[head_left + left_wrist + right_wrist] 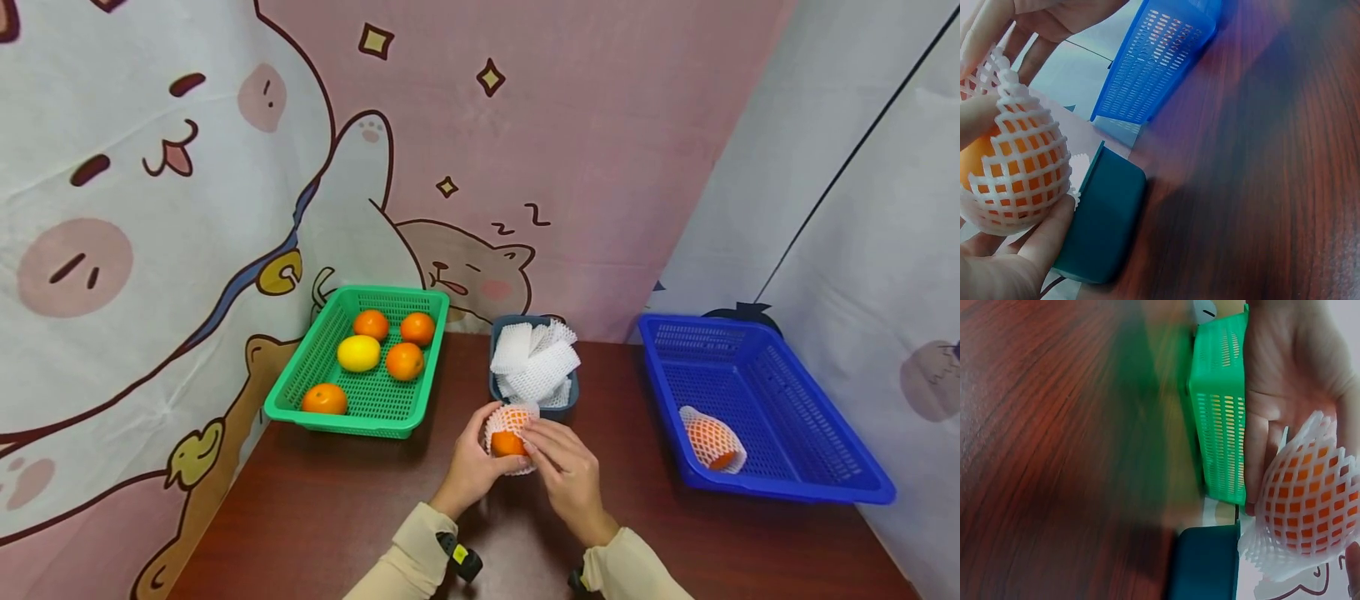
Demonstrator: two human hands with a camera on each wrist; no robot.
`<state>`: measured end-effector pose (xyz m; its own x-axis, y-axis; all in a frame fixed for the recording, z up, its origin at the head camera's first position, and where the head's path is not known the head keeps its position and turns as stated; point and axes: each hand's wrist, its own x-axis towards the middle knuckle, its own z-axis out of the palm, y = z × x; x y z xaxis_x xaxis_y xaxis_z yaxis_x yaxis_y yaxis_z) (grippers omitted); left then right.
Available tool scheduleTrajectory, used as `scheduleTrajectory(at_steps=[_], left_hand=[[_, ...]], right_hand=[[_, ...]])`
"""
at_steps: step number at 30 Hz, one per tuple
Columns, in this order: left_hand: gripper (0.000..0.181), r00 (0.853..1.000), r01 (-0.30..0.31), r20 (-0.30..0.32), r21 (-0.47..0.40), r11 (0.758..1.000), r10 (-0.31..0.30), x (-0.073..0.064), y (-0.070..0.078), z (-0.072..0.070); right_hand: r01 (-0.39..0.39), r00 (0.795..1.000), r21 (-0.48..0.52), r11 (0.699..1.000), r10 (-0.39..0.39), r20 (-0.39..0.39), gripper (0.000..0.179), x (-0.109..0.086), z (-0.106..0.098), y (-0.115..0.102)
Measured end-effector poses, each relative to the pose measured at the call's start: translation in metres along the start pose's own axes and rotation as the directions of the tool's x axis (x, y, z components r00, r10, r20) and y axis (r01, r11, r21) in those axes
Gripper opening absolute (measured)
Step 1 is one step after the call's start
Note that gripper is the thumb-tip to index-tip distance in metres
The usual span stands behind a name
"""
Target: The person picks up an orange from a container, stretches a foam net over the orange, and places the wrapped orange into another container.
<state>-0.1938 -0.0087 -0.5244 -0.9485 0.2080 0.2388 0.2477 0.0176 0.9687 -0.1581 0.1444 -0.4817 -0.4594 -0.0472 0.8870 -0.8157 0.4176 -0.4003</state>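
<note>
An orange (pixel 508 444) sits partly inside a white foam net sleeve (pixel 1029 169), held above the table in front of the small bin. My left hand (pixel 474 460) grips the orange and its net from the left, thumb across the lower front. From the right, my right hand (pixel 567 471) pinches the net's edge with its fingertips beside the bare orange skin. In the right wrist view the mesh covers most of the orange's far side, and its loose end flares outward.
A green basket (pixel 273 404) with several oranges and a yellow lemon-like fruit stands at left. Behind the hands, a dark blue-grey bin (pixel 498 333) holds white foam nets (pixel 543 367). At right, a blue basket (pixel 787 417) contains one netted orange (pixel 711 440).
</note>
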Motion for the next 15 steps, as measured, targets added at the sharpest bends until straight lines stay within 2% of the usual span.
scheduleTrajectory(at_steps=[4,11,15], left_hand=[[0.084,1.0,0.001,-0.023,0.037,0.999,0.0,0.0,0.0,0.0],[0.085,0.997,0.0,-0.072,0.147,0.989,0.011,0.0,0.0,0.001],[0.084,0.997,-0.036,-0.069,0.124,0.992,0.045,-0.001,0.001,0.001]], right_hand=[[0.047,0.999,0.011,0.999,-0.047,0.005,0.034,0.002,0.0,-0.005],[0.111,0.994,0.021,0.994,-0.111,0.014,0.028,-0.015,0.007,0.012],[0.099,0.994,0.028,0.995,-0.1,0.035,0.029,-0.011,0.006,0.006]])
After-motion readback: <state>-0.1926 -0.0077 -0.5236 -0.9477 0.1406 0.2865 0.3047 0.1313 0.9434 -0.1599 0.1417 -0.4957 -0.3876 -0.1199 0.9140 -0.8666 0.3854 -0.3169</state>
